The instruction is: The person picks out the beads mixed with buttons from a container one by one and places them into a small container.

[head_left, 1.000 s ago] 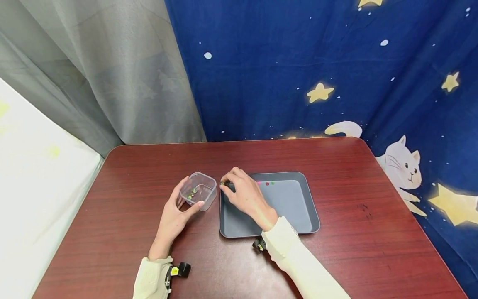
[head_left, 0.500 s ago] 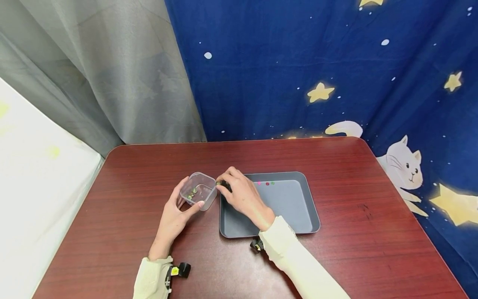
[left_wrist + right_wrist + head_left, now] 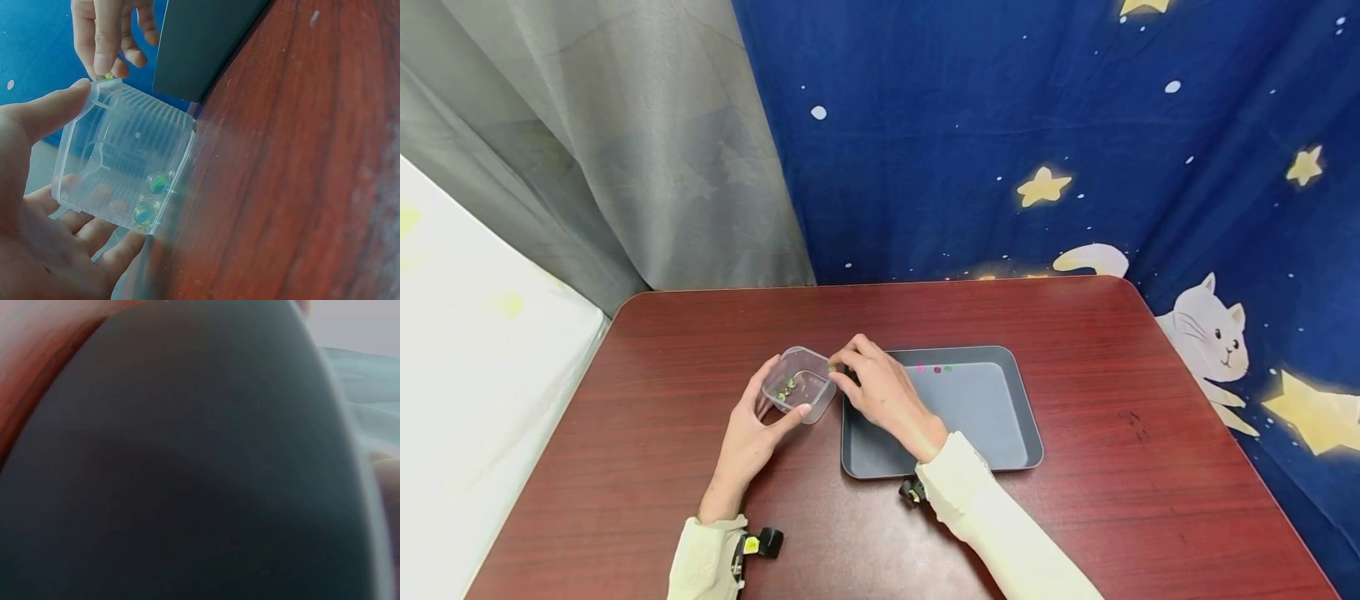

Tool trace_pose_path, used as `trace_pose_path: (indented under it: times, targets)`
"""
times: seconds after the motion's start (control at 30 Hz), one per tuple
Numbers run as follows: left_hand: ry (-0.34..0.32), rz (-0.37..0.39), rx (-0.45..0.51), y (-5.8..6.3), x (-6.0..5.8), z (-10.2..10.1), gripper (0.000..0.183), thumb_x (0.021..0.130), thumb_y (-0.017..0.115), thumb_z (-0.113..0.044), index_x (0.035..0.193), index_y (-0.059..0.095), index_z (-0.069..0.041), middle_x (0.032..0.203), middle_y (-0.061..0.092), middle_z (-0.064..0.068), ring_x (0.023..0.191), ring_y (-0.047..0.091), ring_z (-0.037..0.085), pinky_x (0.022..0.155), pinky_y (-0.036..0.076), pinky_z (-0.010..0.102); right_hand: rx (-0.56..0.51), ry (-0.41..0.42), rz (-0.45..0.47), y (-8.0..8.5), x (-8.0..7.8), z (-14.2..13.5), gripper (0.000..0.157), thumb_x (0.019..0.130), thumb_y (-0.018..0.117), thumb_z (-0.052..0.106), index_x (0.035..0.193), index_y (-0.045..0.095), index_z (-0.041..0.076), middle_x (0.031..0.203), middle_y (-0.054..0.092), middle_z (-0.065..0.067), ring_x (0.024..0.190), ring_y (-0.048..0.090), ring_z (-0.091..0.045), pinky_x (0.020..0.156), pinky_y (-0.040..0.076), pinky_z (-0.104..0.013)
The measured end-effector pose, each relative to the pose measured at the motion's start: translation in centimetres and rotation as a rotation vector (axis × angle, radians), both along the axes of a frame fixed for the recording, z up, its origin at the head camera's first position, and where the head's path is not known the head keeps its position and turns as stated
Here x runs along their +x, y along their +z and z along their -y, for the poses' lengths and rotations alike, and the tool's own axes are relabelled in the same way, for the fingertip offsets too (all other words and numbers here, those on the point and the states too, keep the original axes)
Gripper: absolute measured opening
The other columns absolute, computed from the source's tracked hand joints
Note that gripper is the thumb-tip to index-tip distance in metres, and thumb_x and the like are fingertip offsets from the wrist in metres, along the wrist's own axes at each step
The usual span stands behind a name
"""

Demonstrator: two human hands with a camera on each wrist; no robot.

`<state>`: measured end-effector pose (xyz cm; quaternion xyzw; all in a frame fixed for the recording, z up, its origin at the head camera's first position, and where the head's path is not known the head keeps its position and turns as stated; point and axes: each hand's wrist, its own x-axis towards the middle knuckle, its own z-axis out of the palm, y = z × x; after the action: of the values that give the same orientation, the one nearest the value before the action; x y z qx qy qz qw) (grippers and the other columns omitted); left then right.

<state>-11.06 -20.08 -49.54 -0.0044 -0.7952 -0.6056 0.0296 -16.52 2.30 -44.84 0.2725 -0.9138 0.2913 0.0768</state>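
Note:
My left hand [image 3: 751,437] grips a clear plastic container [image 3: 797,385] by its sides, thumb at the rim and fingers behind it, the box tilted beside the tray. Several glass marbles [image 3: 145,212] with green and yellow swirls lie in its low corner. At the container's right rim, my right hand [image 3: 883,387] pinches another marble [image 3: 107,76] between thumb and forefinger. That hand reaches across the left part of a dark grey baking tray [image 3: 977,408]. The tray's wall [image 3: 187,456] fills most of the right wrist view and hides the fingertips there.
Small pink, red and green pieces [image 3: 937,369] lie in a row near the tray's far edge. Everything stands on a reddish-brown wooden table [image 3: 1112,417]. A blue star-patterned curtain [image 3: 925,150] and a grey curtain [image 3: 685,167] hang behind it.
My right hand has moved left with the pinched marble, from over the tray's left edge to the container's rim. The left hand and container have stayed put.

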Motion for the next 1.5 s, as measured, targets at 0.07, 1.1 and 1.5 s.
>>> trace_pose_path:
  times: [0.07,1.1,1.5]
  targets:
    - [0.001,-0.004,-0.003,0.0,0.0,0.0,0.086,0.091,0.083,-0.020,0.162,0.035,-0.028,0.163,0.045,0.008,0.150,0.046,0.028,0.101,0.045,0.006,-0.001,0.002,-0.002,0.0,-0.1,0.1,0.019,0.103,0.067,0.033,0.119,0.075,0.026,0.114,0.063,0.005,0.086,0.057,-0.007,0.073,0.051,-0.026]
    - [-0.005,0.024,-0.035,-0.4,0.4,-0.1,0.087,0.092,0.082,-0.024,0.163,0.033,-0.031,0.163,0.044,0.008,0.147,0.049,0.030,0.097,0.047,0.006,-0.016,-0.011,0.090,-0.7,0.8,0.0,0.026,0.104,0.065,0.037,0.125,0.073,0.024,0.111,0.062,0.004,0.092,0.064,-0.013,0.071,0.050,-0.025]
    - [-0.008,0.006,-0.029,-0.1,0.2,0.2,0.087,0.092,0.082,-0.023,0.163,0.033,-0.030,0.163,0.044,0.008,0.147,0.049,0.031,0.096,0.049,0.007,-0.045,0.019,0.098,-0.7,0.5,0.0,0.026,0.104,0.065,0.035,0.126,0.072,0.022,0.111,0.065,0.000,0.095,0.067,-0.017,0.071,0.050,-0.027]
